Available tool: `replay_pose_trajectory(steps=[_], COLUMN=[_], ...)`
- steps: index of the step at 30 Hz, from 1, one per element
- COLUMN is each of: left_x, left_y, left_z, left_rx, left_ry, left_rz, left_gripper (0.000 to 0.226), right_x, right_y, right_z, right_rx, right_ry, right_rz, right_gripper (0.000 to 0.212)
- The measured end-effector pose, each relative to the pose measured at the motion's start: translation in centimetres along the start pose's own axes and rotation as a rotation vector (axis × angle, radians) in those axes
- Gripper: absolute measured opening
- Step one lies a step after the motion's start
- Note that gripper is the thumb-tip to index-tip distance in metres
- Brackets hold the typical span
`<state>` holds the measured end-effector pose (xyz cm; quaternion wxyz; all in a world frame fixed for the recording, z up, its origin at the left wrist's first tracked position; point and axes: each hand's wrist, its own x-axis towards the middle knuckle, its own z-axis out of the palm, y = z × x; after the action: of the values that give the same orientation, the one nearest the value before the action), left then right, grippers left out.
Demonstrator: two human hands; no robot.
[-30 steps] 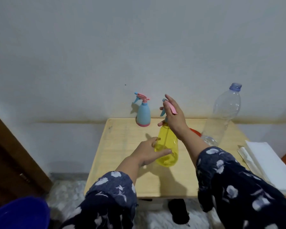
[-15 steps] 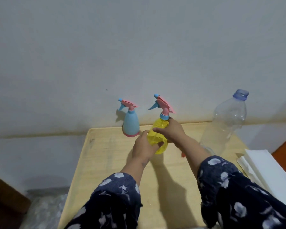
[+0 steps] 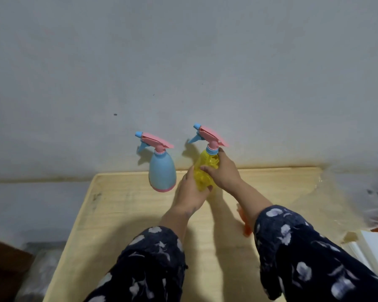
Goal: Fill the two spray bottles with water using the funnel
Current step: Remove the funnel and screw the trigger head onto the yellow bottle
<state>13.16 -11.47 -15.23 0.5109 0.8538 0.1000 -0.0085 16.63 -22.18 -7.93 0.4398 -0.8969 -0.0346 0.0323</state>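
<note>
A yellow spray bottle [image 3: 203,168] with a pink and blue trigger head stands upright at the back of the wooden table [image 3: 122,214], near the wall. My left hand [image 3: 190,192] wraps its lower body and my right hand [image 3: 222,171] grips its upper body up to the neck. A light blue spray bottle [image 3: 162,173] with the same trigger head stands just to its left, untouched. An orange funnel [image 3: 246,225] shows partly from under my right forearm. A large clear water bottle [image 3: 358,192] is blurred at the right edge.
A stack of white paper [image 3: 371,247] lies at the table's right front corner. The grey wall runs directly behind both spray bottles. Something dark brown [image 3: 2,258] sits on the floor at the lower left.
Both hands carried the yellow spray bottle from the middle of the table to the back, beside the blue one. My right hand slid from the trigger head down onto the body.
</note>
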Motion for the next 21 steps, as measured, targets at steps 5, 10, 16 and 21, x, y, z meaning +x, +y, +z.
replay_pose_trajectory(steps=[5,10,16,21], left_x=[0.7,0.9,-0.4,-3.8], left_y=[-0.2,-0.7,0.6,1.5], left_z=[0.1,0.0,-1.3,-2.6], left_rx=[0.038,0.089,0.165,0.158], left_ry=[-0.015,-0.033,-0.086,-0.053], left_rz=[-0.002,-0.016,-0.057,0.025], left_gripper=[0.089,0.089,0.088,0.057], right_x=[1.5,1.6,-0.3,-5.2], right_y=[0.1,0.4,-0.3,-0.9], right_z=[0.7,0.5,-0.3,-1.6], right_rx=[-0.055,-0.011,0.051,-0.023], right_ry=[0.017,-0.004,-0.050,-0.067], right_rz=[-0.053,-0.042,0.032,0.063], right_gripper=[0.054,0.056,0.085,0.075])
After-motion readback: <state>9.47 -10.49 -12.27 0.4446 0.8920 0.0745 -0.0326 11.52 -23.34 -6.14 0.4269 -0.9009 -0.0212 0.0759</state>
